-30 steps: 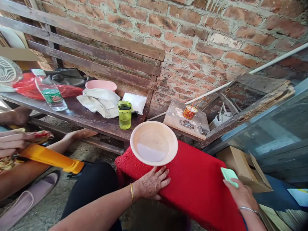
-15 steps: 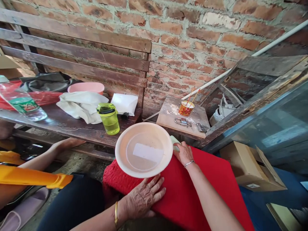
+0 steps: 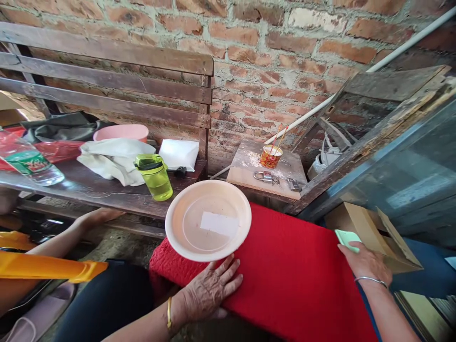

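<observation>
A cream plastic basin (image 3: 245, 227) stands on a red cloth (image 3: 285, 280); its shallow contents look like clear water. A white rectangular patch shows inside, and I cannot tell whether it is a reflection. My left hand (image 3: 213, 287) rests on the cloth at the basin's near rim, fingers spread, holding nothing. Far to the right, over the cloth's edge beside a cardboard box, my right hand (image 3: 370, 261) grips a flat pale-green rectangular slab (image 3: 347, 239). Its exact kind is unclear, and the fingers partly cover it.
A wooden bench (image 3: 107, 199) carries a green water bottle (image 3: 156, 178), white cloth (image 3: 110, 159), a pink bowl (image 3: 123, 132) and a plastic bottle (image 3: 35, 166). Padlocks (image 3: 263, 176) and a red tin (image 3: 270, 157) with sticks sit on a small table. Another person's arm (image 3: 81, 228) reaches in at left. An open cardboard box (image 3: 359, 228) stands right.
My right hand has moved from beside the basin to the far right, carrying the pale-green slab. My left hand stays by the basin. The view has shifted slightly.
</observation>
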A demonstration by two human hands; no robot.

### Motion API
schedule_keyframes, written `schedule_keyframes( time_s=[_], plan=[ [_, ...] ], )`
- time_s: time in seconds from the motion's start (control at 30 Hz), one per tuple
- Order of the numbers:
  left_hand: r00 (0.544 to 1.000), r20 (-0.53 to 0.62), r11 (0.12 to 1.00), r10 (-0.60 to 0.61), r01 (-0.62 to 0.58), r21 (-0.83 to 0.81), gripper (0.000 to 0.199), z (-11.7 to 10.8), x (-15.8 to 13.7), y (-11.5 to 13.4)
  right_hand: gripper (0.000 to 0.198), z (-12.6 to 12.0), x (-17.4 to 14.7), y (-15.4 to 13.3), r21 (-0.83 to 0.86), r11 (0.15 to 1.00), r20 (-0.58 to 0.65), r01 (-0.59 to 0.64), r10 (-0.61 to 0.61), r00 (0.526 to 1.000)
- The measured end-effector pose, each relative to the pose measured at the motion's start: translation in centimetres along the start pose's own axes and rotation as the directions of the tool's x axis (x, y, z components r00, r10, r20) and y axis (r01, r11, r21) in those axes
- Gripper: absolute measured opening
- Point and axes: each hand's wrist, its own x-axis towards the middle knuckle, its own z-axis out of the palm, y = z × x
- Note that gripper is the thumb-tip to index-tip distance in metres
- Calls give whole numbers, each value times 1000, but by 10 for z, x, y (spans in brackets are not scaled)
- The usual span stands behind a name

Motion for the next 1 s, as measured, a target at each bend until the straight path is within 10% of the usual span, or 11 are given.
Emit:
schedule_keyframes(
  time_s=[0.13,0.27,0.4,0.63,0.83,1.0],
  plan=[
    [1000,-5,1000,4,-4,-3,100,-1,1,0,42,-6,-48,-94,194,938,91,287,-308,947],
    [1000,-23,1000,16,-16,-6,100,3,1,-2,30,-2,-102,-195,279,763,44,583,-617,786],
    [996,-73,999,47,-48,-19,96,13,0,-6,29,7,-120,-226,287,671,54,684,-724,687],
    [993,-104,998,59,-63,-29,94,21,0,-8,49,10,-57,-99,165,952,172,258,-285,943],
    [992,-117,998,57,-59,-13,95,18,2,-11,54,0,-24,40,-1,995,112,-102,101,989],
    [996,-72,999,54,-54,-4,96,12,5,-14,58,-14,-59,23,58,997,95,-45,40,995]
  ],
)
